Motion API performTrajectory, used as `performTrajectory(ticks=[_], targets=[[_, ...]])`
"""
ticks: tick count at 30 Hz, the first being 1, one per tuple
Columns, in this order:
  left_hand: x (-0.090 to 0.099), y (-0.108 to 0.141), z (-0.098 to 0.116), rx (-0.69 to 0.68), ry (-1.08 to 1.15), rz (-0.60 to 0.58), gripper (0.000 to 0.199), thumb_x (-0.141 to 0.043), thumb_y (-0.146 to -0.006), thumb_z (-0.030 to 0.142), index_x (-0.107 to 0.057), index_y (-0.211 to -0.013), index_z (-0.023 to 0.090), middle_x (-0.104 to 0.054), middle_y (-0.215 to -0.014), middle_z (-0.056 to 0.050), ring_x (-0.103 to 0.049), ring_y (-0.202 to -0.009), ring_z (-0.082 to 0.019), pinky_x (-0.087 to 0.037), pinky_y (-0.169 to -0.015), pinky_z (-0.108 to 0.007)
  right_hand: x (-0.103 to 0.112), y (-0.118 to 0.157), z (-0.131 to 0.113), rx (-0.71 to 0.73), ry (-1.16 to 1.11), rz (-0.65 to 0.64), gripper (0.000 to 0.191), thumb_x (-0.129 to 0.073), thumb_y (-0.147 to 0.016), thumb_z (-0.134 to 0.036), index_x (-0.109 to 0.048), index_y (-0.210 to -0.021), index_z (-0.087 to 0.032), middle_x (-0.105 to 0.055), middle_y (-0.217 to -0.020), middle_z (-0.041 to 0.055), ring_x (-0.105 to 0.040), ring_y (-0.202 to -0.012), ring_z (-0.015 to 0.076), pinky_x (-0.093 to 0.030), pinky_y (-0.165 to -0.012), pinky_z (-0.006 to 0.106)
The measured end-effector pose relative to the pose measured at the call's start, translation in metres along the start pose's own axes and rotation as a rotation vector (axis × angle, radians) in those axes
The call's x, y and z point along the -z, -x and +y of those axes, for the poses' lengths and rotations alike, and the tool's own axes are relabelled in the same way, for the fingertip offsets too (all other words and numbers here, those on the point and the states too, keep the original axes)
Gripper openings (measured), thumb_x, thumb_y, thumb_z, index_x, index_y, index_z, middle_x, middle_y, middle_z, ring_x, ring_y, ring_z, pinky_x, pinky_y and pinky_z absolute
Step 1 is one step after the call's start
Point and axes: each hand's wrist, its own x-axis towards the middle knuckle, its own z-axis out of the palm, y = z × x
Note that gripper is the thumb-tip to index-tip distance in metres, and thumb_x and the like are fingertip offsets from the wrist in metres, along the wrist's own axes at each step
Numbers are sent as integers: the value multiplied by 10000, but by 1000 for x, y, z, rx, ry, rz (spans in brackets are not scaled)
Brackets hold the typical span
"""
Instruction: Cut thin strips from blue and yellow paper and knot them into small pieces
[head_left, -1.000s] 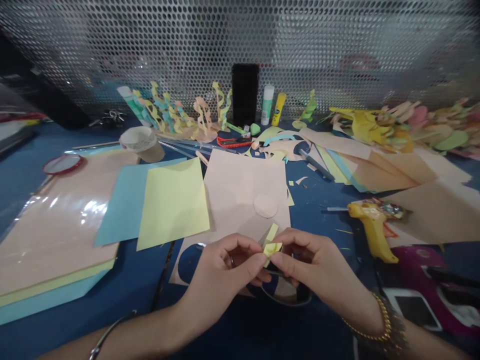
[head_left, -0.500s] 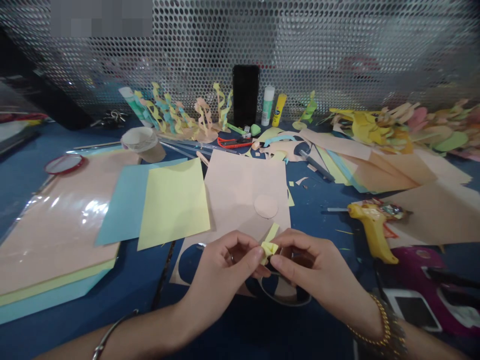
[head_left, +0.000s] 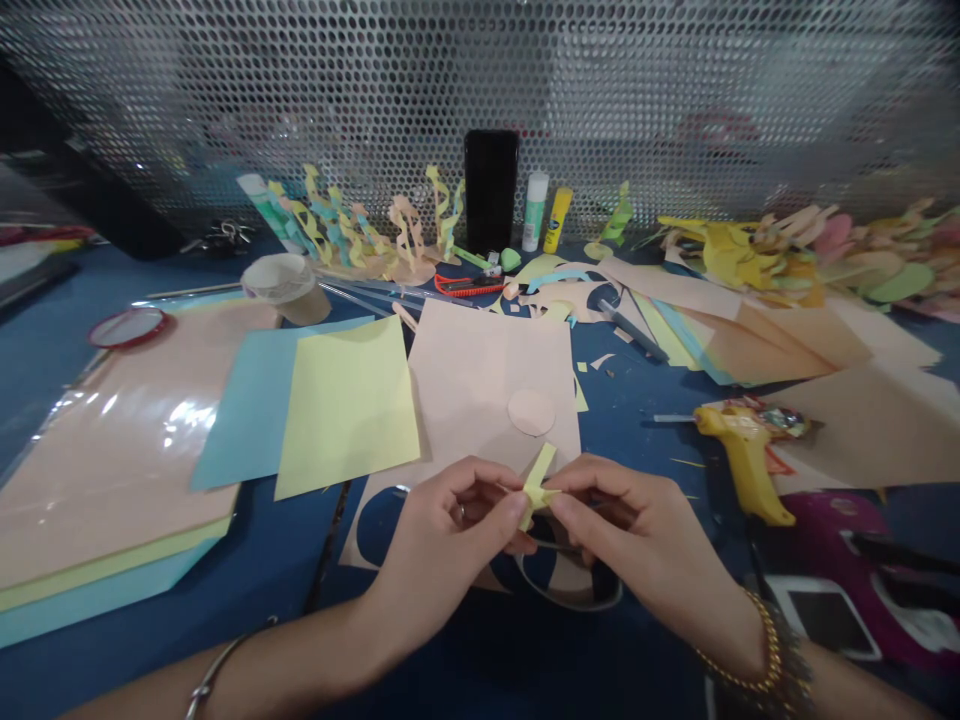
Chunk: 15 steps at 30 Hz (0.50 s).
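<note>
Behind our blue worktop stands a perforated metal panel. To our left lies a plastic-wrapped paper stack, its top sheet pale pink, with yellow and blue edges showing beneath. In front of us we have a pale pink sheet, and just left of it a yellow sheet partly covers a blue sheet.

Our left hand and right hand nearly meet over the near end of the pink sheet. On our right a yellow hot glue gun lies on its side, its nozzle end near some loose paper. A black smartphone stands upright by the panel; just right of it we see a white-and-green glue stick and a thinner yellow glue stick, with a red utility knife lying nearer us. A pink paper circle rests on the pink sheet. Just on our side of it, the fingers of both our hands pinch a folded yellow paper strip, one flat end pointing up and away from us.
</note>
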Motion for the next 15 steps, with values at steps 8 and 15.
performTrajectory(ticks=[8, 15], targets=[[0, 0, 1, -32, -34, 5, 89, -651, -803, 275, -695, -780, 201, -709, -608, 12, -696, -567, -134, -557, -557, -198, 0, -1, -1, -26, 9, 15, 173, -597, -829, -328, -688, -818, -181, -583, -665, 7, -508, -552, 104, -452, -461, 205], [-1, 0, 1, 31, 61, 2, 77, -666, -789, 269, -701, -781, 200, -709, -595, 16, -694, -537, -131, -552, -515, -185, 0, -2, 1, -61, -21, -18, 190, -582, -842, -336, -676, -822, -172, -542, -593, -11, -504, -532, 104, -454, -463, 209]])
